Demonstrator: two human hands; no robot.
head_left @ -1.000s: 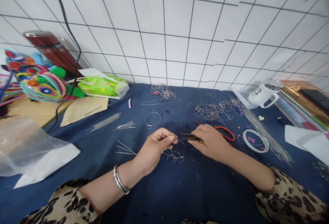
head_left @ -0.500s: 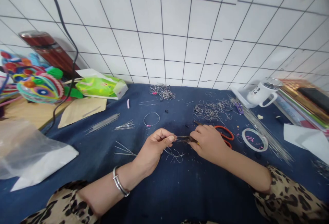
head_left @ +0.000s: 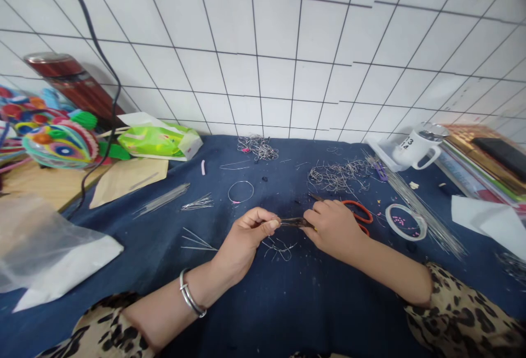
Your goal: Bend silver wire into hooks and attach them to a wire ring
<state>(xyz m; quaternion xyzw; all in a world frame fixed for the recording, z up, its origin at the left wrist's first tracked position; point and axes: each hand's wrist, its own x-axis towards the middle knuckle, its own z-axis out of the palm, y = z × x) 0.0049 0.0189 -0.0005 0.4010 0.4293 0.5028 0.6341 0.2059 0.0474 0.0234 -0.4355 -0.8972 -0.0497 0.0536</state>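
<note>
My left hand (head_left: 246, 240) is closed in a pinch on a thin metal wire, most of it covered by the fingers. My right hand (head_left: 335, 229) is wrapped around a pair of dark pliers (head_left: 296, 222). Their jaws point left and meet the left fingertips; whether they grip the wire is too small to tell. Just below lies a loose tangle of thin wire (head_left: 280, 248) on the dark blue cloth. Orange-handled scissors (head_left: 364, 213) lie partly under my right hand. Beyond my left hand sits a wire ring (head_left: 241, 191) with a pink bit on it.
Wire heaps (head_left: 339, 174) lie toward the tiled wall, with straight wires (head_left: 425, 215) at right. A round dish (head_left: 406, 237) holds pink beads. A white mug (head_left: 416, 150) stands behind it. At left are a green packet (head_left: 150, 140), a plastic bag (head_left: 41, 237) and a hanging black cable (head_left: 96, 29).
The whole view has shifted slightly. Both hands keep nearly the same pose, with the pliers' jaws still at the left fingertips.
</note>
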